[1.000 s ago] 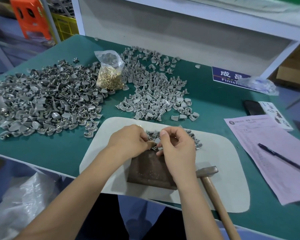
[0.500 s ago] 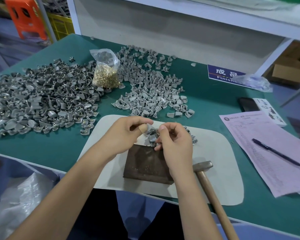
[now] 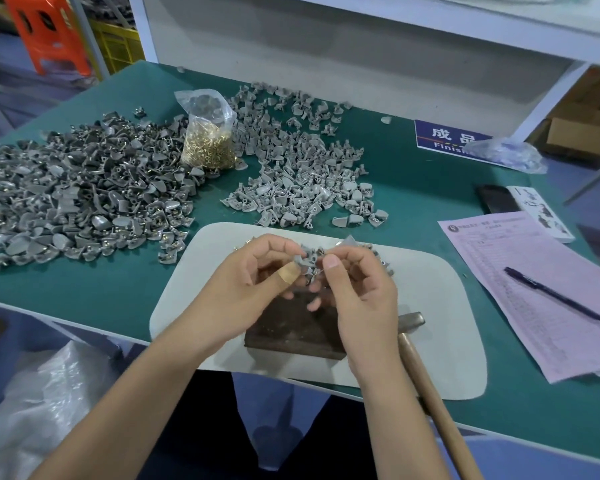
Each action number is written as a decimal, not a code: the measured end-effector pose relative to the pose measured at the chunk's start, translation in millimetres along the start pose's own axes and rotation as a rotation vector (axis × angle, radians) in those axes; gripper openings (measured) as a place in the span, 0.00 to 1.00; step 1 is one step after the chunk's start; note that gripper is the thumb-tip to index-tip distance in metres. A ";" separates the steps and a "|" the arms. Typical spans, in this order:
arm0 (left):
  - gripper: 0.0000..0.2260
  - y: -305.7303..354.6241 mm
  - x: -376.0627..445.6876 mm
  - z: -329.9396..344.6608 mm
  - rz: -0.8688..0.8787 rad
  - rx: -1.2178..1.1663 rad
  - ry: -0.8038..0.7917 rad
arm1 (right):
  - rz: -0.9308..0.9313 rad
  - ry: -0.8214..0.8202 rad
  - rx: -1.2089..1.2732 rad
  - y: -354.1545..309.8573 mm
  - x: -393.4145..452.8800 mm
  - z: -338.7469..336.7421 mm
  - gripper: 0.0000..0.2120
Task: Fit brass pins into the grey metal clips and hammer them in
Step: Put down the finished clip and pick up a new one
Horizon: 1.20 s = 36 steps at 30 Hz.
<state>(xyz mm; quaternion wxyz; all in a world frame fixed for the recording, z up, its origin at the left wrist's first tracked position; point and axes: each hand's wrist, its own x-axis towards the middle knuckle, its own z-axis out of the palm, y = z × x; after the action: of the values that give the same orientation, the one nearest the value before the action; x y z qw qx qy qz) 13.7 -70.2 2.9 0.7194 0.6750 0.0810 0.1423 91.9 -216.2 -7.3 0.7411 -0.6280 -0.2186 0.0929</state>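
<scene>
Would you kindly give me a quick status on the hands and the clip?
Left hand and right hand both pinch one grey clip above the dark block. Hammer lies untouched. Nothing obstructing.

Hands: two of mine, my left hand (image 3: pixel 253 282) and my right hand (image 3: pixel 361 296), both over the mat.
Clip heaps: two on my counter (image 3: pixel 430 188), a darker heap (image 3: pixel 84 192) at left and a paler heap (image 3: pixel 302 171) at middle; far too many clips for me to count.
Clip in my fingers: one (image 3: pixel 307 261).
Bag of brass pins: one (image 3: pixel 210 133); pins beyond my counting.
Grey mat: one (image 3: pixel 440 306).
Dark metal block: one (image 3: pixel 291 330).
Hammer: one (image 3: pixel 430 393).
Pink sheet: one (image 3: pixel 534 289).
Pen: one (image 3: pixel 555 294).
Blue sign: one (image 3: pixel 444 136).
Orange stool: one (image 3: pixel 45 29).
</scene>
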 end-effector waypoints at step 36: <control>0.10 13.1 -5.2 -4.0 0.158 0.941 -0.271 | -0.076 -0.127 -0.595 -6.9 -22.9 -30.0 0.06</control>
<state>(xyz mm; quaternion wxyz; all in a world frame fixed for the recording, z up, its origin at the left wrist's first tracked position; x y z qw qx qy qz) 6.3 -67.4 15.3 0.3277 0.9431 -0.0093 0.0552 83.9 -253.7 -8.8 0.5126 -0.8017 -0.3053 0.0360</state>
